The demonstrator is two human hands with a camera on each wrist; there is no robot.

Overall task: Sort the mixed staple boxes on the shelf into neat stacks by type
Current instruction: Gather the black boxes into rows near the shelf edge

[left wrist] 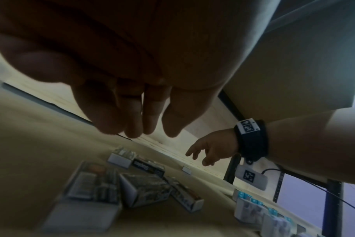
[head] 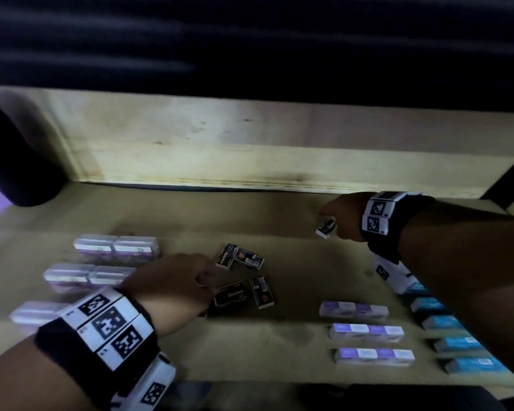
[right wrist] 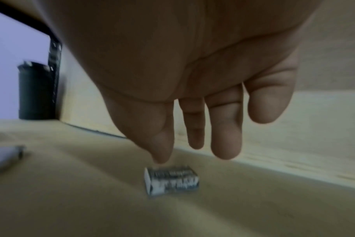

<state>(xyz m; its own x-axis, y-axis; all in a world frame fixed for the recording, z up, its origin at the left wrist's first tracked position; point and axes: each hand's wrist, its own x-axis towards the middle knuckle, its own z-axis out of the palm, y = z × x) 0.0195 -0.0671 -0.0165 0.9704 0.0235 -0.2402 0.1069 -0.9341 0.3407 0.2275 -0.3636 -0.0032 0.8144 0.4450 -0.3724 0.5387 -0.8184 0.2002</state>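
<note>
Several small black staple boxes [head: 250, 258] lie scattered mid-shelf, seen close up as the black boxes [left wrist: 146, 190] in the left wrist view. My left hand [head: 202, 280] hovers at their left edge, its fingers [left wrist: 136, 121] straight and holding nothing. One more black box [head: 327, 228] lies alone on the shelf [head: 294, 262] further back right. My right hand [head: 336, 215] is just above it; the right wrist view shows the fingers [right wrist: 225, 136] hanging straight and apart from that lone box [right wrist: 171, 181]. The left wrist view also shows the lone box [left wrist: 186, 170] under the right hand [left wrist: 211, 150].
Clear cases with purple contents [head: 116, 247] sit in rows at left. Purple-and-white boxes [head: 353, 310] and blue boxes [head: 457, 345] are lined up at right. A dark cylinder [head: 18, 161] stands at the back left. A wooden back board [head: 250, 149] closes the shelf.
</note>
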